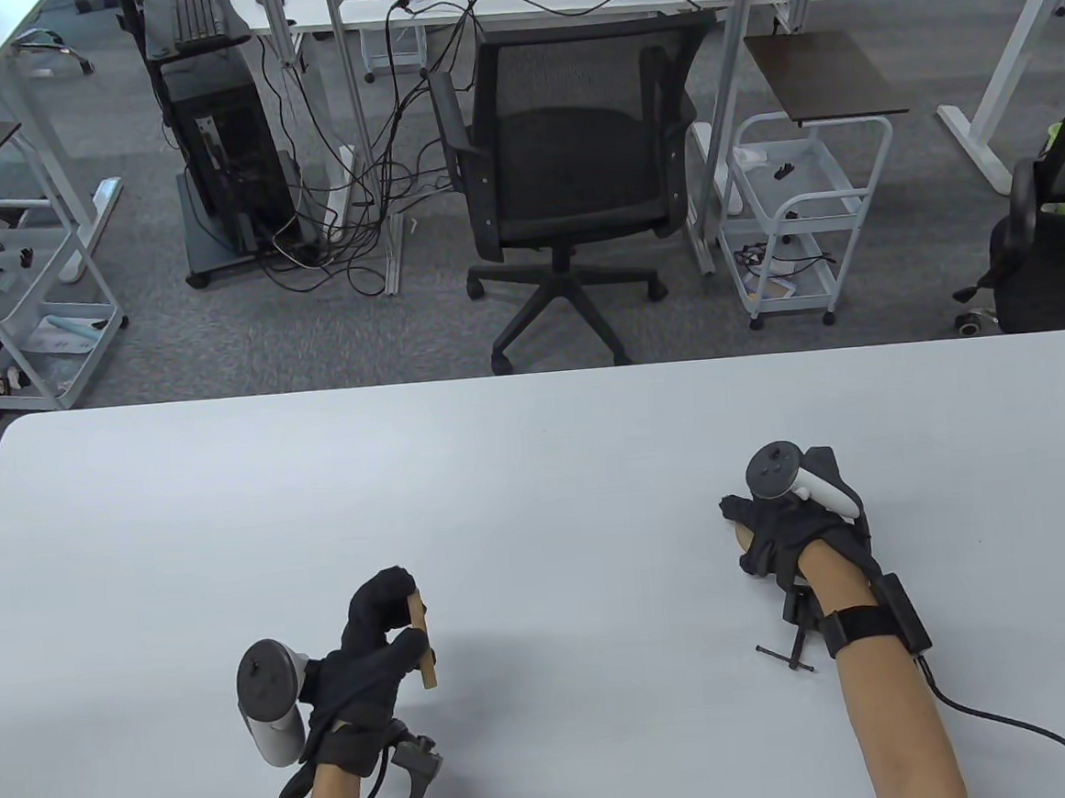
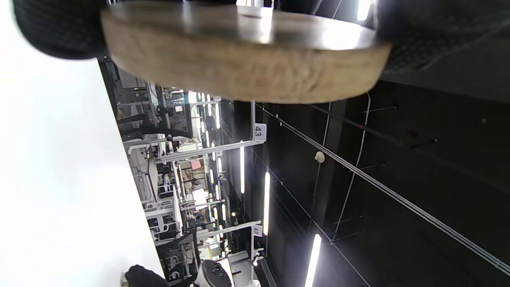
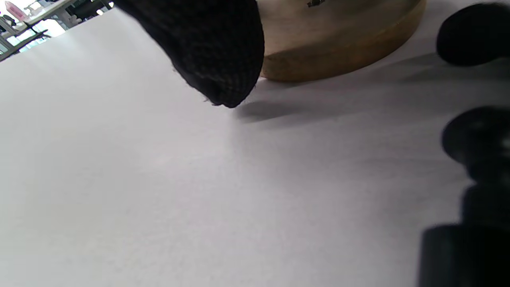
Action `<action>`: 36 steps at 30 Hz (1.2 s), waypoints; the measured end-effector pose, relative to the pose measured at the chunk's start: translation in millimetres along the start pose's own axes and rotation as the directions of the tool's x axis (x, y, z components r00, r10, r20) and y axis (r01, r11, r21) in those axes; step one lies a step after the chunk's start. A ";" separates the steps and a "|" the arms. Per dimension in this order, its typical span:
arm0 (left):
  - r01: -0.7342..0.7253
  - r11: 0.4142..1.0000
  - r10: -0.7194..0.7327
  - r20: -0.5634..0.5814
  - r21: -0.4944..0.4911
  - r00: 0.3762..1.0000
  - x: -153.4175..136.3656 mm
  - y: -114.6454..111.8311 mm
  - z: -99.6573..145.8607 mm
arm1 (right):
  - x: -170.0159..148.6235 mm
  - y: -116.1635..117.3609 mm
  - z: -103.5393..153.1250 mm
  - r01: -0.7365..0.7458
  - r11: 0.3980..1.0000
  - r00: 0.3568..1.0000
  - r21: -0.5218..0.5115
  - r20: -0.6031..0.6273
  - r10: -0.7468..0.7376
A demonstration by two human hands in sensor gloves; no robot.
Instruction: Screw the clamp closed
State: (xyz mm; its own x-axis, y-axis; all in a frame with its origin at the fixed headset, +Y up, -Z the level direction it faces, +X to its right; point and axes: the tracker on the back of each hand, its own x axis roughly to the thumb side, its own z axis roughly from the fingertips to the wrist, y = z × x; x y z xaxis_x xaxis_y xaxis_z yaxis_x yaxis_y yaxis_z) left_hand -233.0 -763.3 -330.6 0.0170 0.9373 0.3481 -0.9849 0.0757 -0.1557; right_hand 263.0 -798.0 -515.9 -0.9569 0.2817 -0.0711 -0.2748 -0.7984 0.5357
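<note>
My left hand (image 1: 382, 646) holds a round wooden disc (image 1: 422, 643) on its edge between thumb and fingers, just above the table. In the left wrist view the disc (image 2: 243, 63) fills the top, with a fingertip at each end. My right hand (image 1: 782, 527) lies over a second wooden disc (image 1: 740, 539), which is flat on the table (image 3: 338, 40); its fingers (image 3: 215, 52) curl around the rim. The black clamp (image 1: 797, 622) lies under my right forearm, its screw's cross-bar handle (image 1: 786, 657) sticking out to the left. Its blurred black parts (image 3: 478, 159) show in the right wrist view.
The white table (image 1: 538, 472) bears only the hands, the discs and the clamp. A cable (image 1: 1028, 733) runs from my right wrist off the bottom right. Beyond the far edge stand an office chair (image 1: 560, 157) and carts.
</note>
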 end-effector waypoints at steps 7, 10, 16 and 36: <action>-0.084 0.996 0.084 -0.010 0.007 0.996 -4.3 -5.7 0.3 | -9.8 -3.2 -11.6 0.073 0.997 0.997 0.036 0.011 -0.074; -0.067 0.998 0.067 -0.024 0.008 0.997 -7.0 -5.4 0.7 | -8.5 -4.4 -14.9 0.056 0.998 0.998 0.034 0.010 -0.057; -0.079 0.997 0.079 -0.032 0.016 0.996 -8.4 -4.7 1.4 | -10.8 -9.8 -17.1 -0.036 0.996 0.996 -0.080 0.074 0.041; -0.151 0.988 0.146 -0.128 -0.034 0.981 -24.4 -26.9 -2.2 | 33.1 -6.7 103.4 0.479 0.832 0.742 -0.280 0.636 -0.213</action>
State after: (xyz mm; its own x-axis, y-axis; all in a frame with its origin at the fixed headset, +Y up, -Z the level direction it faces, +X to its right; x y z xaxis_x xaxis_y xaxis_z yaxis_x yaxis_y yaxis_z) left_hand -206.6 -787.4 -336.9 -0.1047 0.9740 0.2008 -0.9698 -0.0552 -0.2377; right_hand 242.9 -728.3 -434.9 -0.5916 0.7172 0.3682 -0.7133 -0.6785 0.1756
